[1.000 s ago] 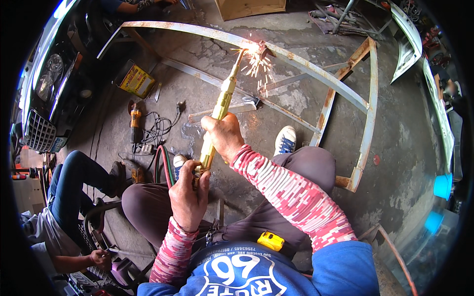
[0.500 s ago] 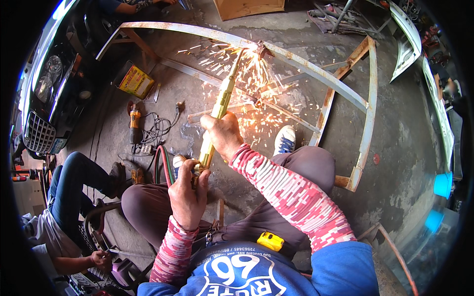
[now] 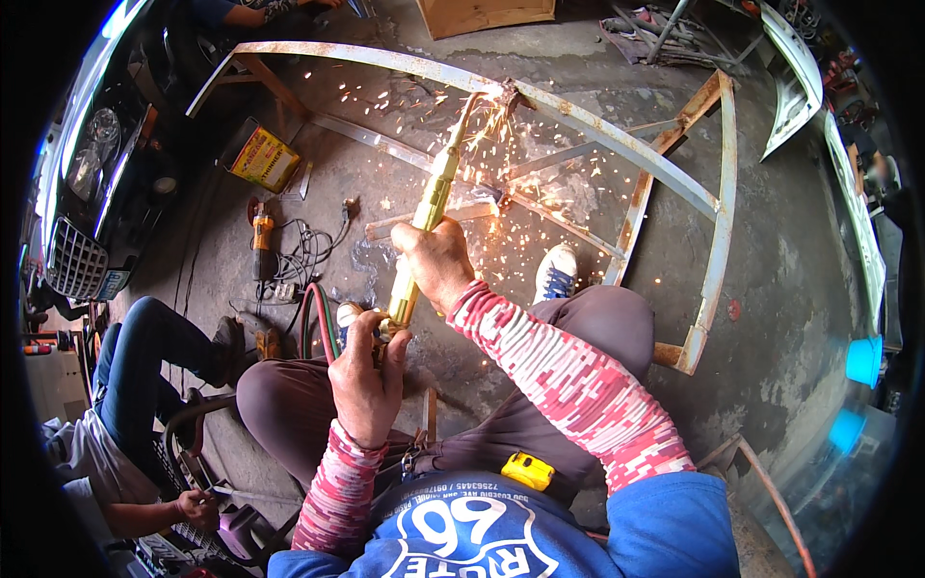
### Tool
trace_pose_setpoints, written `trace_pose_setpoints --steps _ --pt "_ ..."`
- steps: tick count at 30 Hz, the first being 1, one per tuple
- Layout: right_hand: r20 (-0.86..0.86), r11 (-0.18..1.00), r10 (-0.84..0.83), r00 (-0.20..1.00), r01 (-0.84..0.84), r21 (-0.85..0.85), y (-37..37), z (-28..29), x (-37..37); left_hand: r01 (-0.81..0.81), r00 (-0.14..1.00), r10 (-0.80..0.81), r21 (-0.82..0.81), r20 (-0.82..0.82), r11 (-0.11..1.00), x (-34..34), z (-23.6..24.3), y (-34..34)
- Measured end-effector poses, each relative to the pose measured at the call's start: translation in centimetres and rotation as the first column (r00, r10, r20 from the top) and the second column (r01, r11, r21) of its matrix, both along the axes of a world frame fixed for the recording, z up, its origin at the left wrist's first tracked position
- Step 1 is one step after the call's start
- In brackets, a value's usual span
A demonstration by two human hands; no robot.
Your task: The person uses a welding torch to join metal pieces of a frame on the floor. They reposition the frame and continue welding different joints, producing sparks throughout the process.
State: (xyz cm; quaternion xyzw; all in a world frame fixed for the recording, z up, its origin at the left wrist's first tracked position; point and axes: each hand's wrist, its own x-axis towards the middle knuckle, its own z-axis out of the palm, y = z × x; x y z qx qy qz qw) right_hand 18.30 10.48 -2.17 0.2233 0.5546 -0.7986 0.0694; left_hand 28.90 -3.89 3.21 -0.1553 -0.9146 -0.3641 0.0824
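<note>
- Both hands are on the brass cutting torch (image 3: pixel 431 207), which runs up and away from the person toward the rusty metal frame (image 3: pixel 617 144) on the concrete floor (image 3: pixel 790 318).
- Right hand (image 3: pixel 436 262) wraps the torch's yellow barrel about halfway along, fingers curled tight round it.
- Left hand (image 3: pixel 366 371) grips the rear end of the torch near the valves, fingers closed over it, just where the red and green hoses (image 3: pixel 318 323) join.
- Torch tip is right at the curved top bar of the frame, and sparks (image 3: pixel 501 164) spray down and outward across the floor inside the frame.
- Containers: a yellow cardboard box (image 3: pixel 262 157) lies on the floor to the left, beside the frame's corner; what is inside it cannot be told. A wooden crate (image 3: pixel 487 14) sits at the top edge, contents hidden.
- An orange angle grinder (image 3: pixel 260 246) with its tangled cable lies near the box.
- At lower left another person (image 3: pixel 125 414) in blue trousers sits close by, a hand on a dark machine.
</note>
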Motion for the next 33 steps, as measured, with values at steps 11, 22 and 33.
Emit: trace_pose_setpoints --steps 11,22,33 --pt "-0.022 1.000 -0.002 1.000 0.001 -0.028 0.1 0.2 0.2 -0.005 0.994 0.002 0.027 0.106 1.000 0.1 0.6 0.2" --pt "-0.015 1.000 -0.007 1.000 0.007 -0.031 0.0 0.1 -0.1 0.004 0.986 -0.015 0.065 0.169 0.998 0.1 1.1 0.4" --pt "-0.027 0.997 -0.024 0.999 0.021 -0.080 0.1 0.3 0.1 0.026 0.997 -0.029 0.039 0.065 0.999 -0.1 0.8 0.5"
